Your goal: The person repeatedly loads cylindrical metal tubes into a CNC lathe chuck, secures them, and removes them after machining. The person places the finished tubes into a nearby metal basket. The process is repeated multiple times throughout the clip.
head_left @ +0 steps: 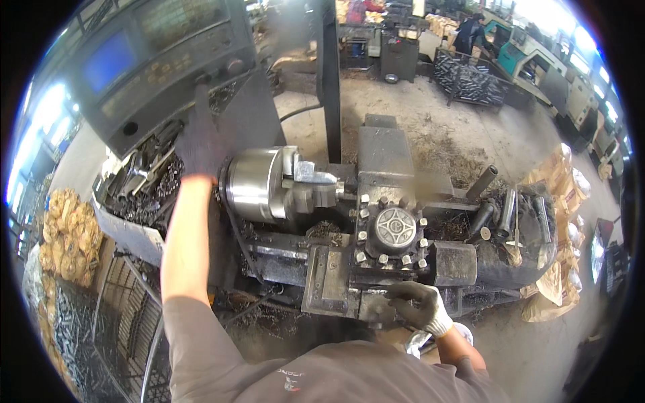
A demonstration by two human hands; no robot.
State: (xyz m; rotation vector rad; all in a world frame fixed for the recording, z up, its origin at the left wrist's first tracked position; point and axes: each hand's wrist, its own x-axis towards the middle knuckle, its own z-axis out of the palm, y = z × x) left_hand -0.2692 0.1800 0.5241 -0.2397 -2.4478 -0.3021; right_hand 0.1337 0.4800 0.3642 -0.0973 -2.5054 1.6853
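My left hand (pixel 203 142), in a dark glove, reaches up to the lower edge of the machine's control panel (pixel 151 64). One finger stretches toward the panel; the others are blurred against the dark housing. Beside that wrist is the lathe's shiny round chuck (pixel 254 184), its stepped jaws around a short metal workpiece (pixel 340 187). My right hand (pixel 415 305), in a dirty glove with a white cuff, hovers by the front of the carriage with fingers loosely curved and apart, nothing visible in them. Above it sits the square tool turret (pixel 394 232) with several bolts.
A tray of metal chips and tools (pixel 144 185) stands left of the chuck. Metal tubes and rods (pixel 507 211) lie on the machine's right end, beside brown wrapping (pixel 561 201). A filled bin of metal parts (pixel 468 77) and a person in dark clothes (pixel 468 33) are farther back.
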